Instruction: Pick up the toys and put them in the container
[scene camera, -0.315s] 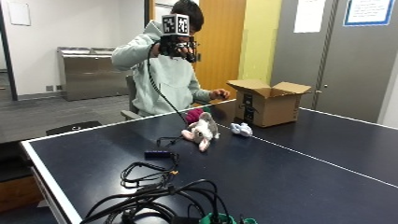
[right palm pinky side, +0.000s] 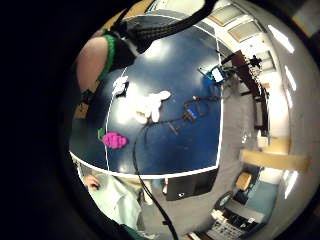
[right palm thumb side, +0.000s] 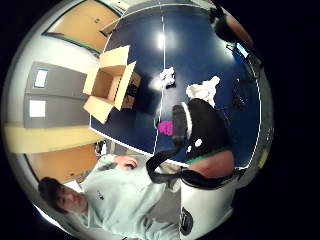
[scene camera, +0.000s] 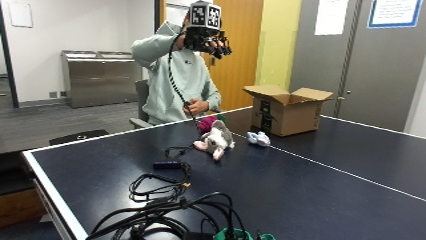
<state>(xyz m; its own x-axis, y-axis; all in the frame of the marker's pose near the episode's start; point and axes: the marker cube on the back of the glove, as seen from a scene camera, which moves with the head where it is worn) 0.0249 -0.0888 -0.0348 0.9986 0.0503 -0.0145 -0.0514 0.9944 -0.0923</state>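
Nothing was held in the gloved right hand (scene camera: 212, 42); it was raised in front of the person's face, well above the table (scene camera: 319, 190), palm turned down toward the toys, and its grip looked loosely curled on empty air. The bare hand (scene camera: 195, 106) rested at the table's near edge on the person's side.

Three toys lay on the table, none yet in the container. A grey-and-white plush animal (scene camera: 214, 140) lay on its side near the middle of the table, by the white centre line. A pink toy (scene camera: 206, 122) sat just behind it, toward the person's edge. A small white toy (scene camera: 258, 138) lay between the plush animal and the cardboard box (scene camera: 287, 114). That box stood upright near the far edge, flaps open, interior empty in the thumb side palm view.

Judged hazards for the next step:
- A black cable (scene camera: 176, 150) ran across the table just beside the plush animal. A reach from that side could snag it and drag the toy.
- The box flaps stood up and outward. A low approach could catch a flap and shift or tip the box.
- The pink toy sat close against the plush animal. A wide grasp could take both or knock one aside.
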